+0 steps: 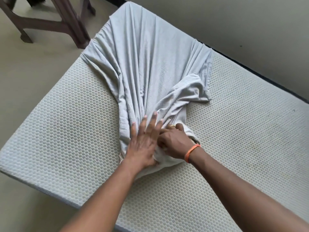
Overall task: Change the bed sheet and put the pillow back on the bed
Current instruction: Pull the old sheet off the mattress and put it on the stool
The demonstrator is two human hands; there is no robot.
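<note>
I read the grey bed sheet [150, 64] as bunched at mattress [66, 131] centre, fanning toward 12 o'clock. My left hand [142, 144] presses it flat-fingered; my right hand [173, 141] grips the gathered end. Spreading and tucking remain; no pillow in view

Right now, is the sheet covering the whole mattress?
No, the pale grey bed sheet is bunched toward the middle, leaving the white honeycomb-textured mattress bare on both sides.
</note>
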